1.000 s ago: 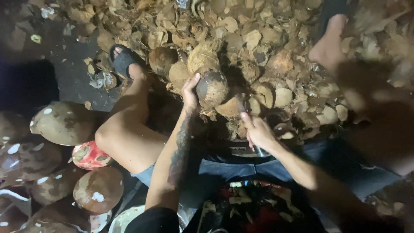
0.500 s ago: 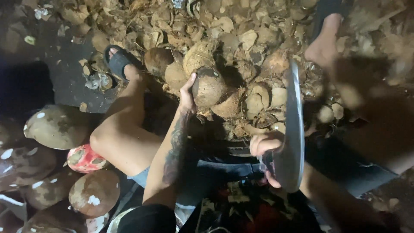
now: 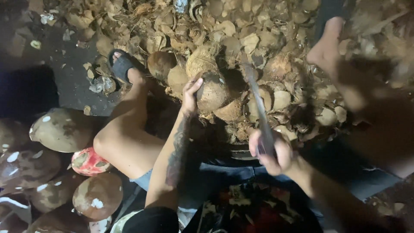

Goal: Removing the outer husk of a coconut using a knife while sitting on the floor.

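My left hand (image 3: 190, 96) grips the left side of a brown husked coconut (image 3: 213, 91) and holds it against a heap of husk pieces. My right hand (image 3: 271, 152) is shut on the handle of a long grey blade (image 3: 257, 103), motion-blurred, with its tip close to the coconut's right side. My left forearm is tattooed. My bent left leg (image 3: 125, 138) lies to the left, its foot in a dark sandal (image 3: 121, 64).
A big heap of coconut husk chips (image 3: 258, 39) fills the top of the view. Several whole coconuts (image 3: 64, 129) lie at the lower left, with a red-and-white round thing (image 3: 88, 162) among them. A bare foot (image 3: 327, 45) rests at the upper right.
My right hand went to the blade, raised it upright, and now the blade has swung down towards the coconut. My left hand has kept its hold on the coconut.
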